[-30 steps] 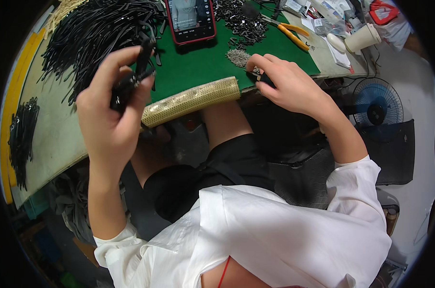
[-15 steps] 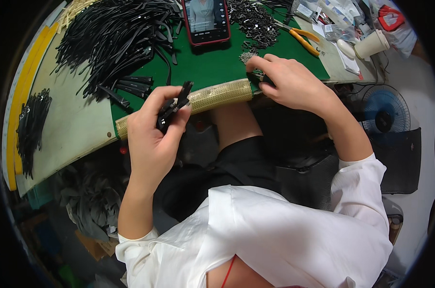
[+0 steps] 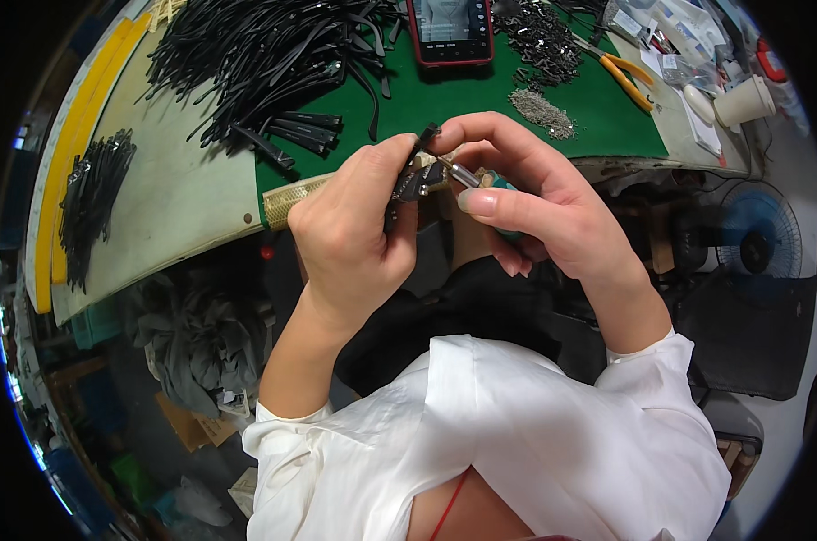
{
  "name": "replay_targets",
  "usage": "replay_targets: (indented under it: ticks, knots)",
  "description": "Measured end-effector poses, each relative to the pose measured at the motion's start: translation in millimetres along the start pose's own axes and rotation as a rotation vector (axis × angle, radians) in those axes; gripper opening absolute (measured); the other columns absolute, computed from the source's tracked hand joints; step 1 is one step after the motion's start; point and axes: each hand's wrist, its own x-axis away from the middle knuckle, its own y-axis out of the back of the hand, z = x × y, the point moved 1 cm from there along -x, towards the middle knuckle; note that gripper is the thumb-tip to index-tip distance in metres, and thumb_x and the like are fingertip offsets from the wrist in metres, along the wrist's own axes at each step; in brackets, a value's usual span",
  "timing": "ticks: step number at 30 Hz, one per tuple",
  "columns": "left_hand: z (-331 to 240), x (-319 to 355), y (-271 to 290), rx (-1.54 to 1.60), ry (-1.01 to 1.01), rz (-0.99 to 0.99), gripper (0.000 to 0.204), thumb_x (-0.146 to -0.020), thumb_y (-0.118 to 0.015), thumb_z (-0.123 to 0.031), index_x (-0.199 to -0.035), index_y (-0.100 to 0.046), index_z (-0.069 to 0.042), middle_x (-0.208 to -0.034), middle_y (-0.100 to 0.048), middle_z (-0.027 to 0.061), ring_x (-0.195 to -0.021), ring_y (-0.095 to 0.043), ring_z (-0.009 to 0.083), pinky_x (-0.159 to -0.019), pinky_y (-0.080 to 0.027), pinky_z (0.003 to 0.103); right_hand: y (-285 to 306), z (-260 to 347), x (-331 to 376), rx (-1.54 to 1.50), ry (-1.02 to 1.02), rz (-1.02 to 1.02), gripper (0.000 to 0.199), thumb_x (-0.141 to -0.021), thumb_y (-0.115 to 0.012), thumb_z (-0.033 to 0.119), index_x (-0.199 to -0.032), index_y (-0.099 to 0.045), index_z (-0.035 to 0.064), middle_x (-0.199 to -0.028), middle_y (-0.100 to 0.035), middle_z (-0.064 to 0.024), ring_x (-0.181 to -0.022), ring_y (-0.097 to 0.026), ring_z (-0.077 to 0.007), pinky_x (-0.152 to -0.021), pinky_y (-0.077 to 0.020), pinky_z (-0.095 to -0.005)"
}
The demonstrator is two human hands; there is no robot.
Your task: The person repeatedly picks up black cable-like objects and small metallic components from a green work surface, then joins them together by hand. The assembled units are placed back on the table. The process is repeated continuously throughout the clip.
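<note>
My left hand (image 3: pixel 359 212) is closed around several black eyeglass temple pieces (image 3: pixel 417 183), with small metal hinge fittings glinting on them. My right hand (image 3: pixel 562 212) grips a small screwdriver (image 3: pixel 464 175) with a metal shaft and a green handle. Its tip points at the black pieces, but whether it touches a screw is too small to tell. Both hands meet over the gold textured strip (image 3: pixel 287 203) along the table's front edge. Just beyond my right hand lies a heap of tiny silver screws (image 3: pixel 542 112).
A large pile of black temples (image 3: pixel 264 54) covers the back left of the green mat (image 3: pixel 408 99). A smaller bundle (image 3: pixel 93 207) lies far left. A phone (image 3: pixel 451 32) stands at the back, beside small black parts (image 3: pixel 539 45). Orange-handled pliers (image 3: pixel 620 72) and a white cup (image 3: pixel 745 101) are right.
My right hand has come away from beside the screw heap, bringing the screwdriver to the black pieces in my left hand. The whole view has shifted a little.
</note>
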Motion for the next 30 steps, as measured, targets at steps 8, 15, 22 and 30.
replay_targets:
  ticks: [8, 15, 22, 30]
  knots:
    - [-3.3, -5.0, 5.8, -0.150, -0.145, 0.014, 0.044, -0.059, -0.067, 0.007, -0.102, -0.065, -0.001, -0.078, -0.064, 0.0090, -0.059, -0.062, 0.0256, -0.051, -0.047, 0.033, -4.4, -4.5, -1.0, -0.066, -0.034, -0.039, 0.027, -0.102, -0.050, 0.019, -0.124, -0.045, 0.0042, -0.080, -0.061, -0.0037, -0.048, -0.051, -0.0060, -0.043, -0.0380, -0.0189]
    - [7.8, -7.4, 9.0, -0.223, -0.131, 0.152, 0.033, -0.064, -0.067, 0.001, -0.096, -0.060, -0.003, -0.072, -0.060, 0.0076, -0.060, -0.062, 0.0250, -0.049, -0.046, 0.035, -13.2, -37.0, -9.8, 0.767, 0.466, -0.286, 0.047, -0.093, -0.061, 0.008, -0.133, -0.038, 0.0002, -0.088, -0.067, -0.0126, -0.064, -0.066, -0.0224, -0.059, -0.0512, -0.0340]
    - [32.0, -3.8, 48.1, -0.567, 0.080, 0.093, 0.043, -0.078, -0.064, 0.004, -0.120, -0.061, -0.007, -0.100, -0.069, 0.0166, -0.075, -0.068, 0.0366, -0.066, -0.054, 0.042, -16.6, -36.4, -5.0, 0.935, 0.304, -0.243, 0.065, -0.084, -0.071, 0.012, -0.139, -0.037, 0.0036, -0.085, -0.066, -0.0170, -0.068, -0.068, -0.0355, -0.062, -0.0523, -0.0379]
    - [97.4, -31.2, 112.2, -0.541, -0.142, 0.500, 0.039, -0.069, -0.071, 0.004, -0.106, -0.066, -0.007, -0.094, -0.068, 0.0110, -0.086, -0.067, 0.0319, -0.072, -0.053, 0.036, 45.5, -23.5, 21.8, 0.893, 0.236, -0.439, 0.050, -0.085, -0.069, 0.011, -0.131, -0.049, 0.0058, -0.083, -0.065, -0.0153, -0.069, -0.066, -0.0286, -0.066, -0.0505, -0.0353]
